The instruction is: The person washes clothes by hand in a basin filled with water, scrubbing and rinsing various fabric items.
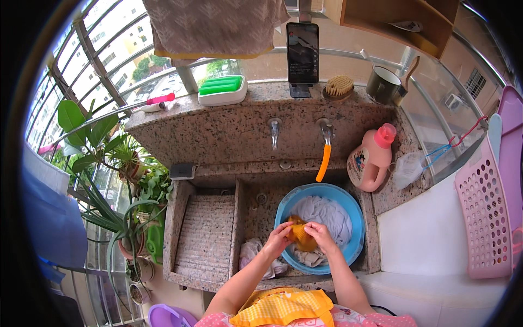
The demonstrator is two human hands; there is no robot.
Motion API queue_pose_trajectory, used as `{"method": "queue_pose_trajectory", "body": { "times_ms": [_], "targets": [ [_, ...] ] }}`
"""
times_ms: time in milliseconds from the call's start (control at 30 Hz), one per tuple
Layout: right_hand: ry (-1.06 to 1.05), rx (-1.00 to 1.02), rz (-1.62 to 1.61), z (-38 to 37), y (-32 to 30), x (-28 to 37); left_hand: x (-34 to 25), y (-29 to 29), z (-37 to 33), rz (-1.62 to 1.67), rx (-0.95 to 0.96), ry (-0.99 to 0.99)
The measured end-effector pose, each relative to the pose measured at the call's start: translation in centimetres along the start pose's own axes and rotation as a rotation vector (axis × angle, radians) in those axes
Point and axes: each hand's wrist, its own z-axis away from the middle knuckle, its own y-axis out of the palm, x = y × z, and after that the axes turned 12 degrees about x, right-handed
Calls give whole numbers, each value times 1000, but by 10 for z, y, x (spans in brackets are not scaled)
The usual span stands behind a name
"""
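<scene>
Over a round blue basin [358, 229], my two hands hold a mustard-yellow knitted cloth item [303, 238] between them; its exact kind I cannot make out. My left hand [279, 238] pinches its left side, and my right hand [320, 235] pinches its upper right edge. Pale wet laundry [325, 214] lies bunched in the basin behind the hands. A beige cloth [310, 257] is below them, near the basin's front. The basin stands in the right bay of a speckled stone sink [256, 218].
A ribbed washboard slab [204, 234] fills the sink's left bay. Whitish cloth [256, 256] lies left of the basin. An orange hose [323, 163] hangs from the right tap. A pink detergent bottle [372, 158] stands right; a phone [302, 54], brush [339, 86] and pot [383, 84] line the ledge.
</scene>
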Motion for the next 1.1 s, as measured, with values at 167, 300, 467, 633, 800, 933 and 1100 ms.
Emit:
{"method": "queue_pose_trajectory", "body": {
  "times_ms": [167, 300, 467, 633, 800, 933, 1100],
  "targets": [
    [121, 129, 13, -3, 0, -2, 10, 2, -5, -40, -45, -22],
    [219, 223, 115, -10, -3, -8, 13, 5, -7, 38, 4, -8],
    [280, 170, 11, -15, 1, 0, 11, 1, -6, -7, -18, 1],
    [284, 123, -46, -20, -6, -3, 13, 10, -8, -252, -60, 20],
    [239, 77, -61, -21, -2, -2, 26, 1, -14, -302, -124, 91],
    [198, 15, -78, -22, -2, -7, 31, -9, -20, -510, -141, 121],
    [173, -12, -110, -21, -5, -12, 23, 0, -14, -549, -120, 120]
  ]
}}
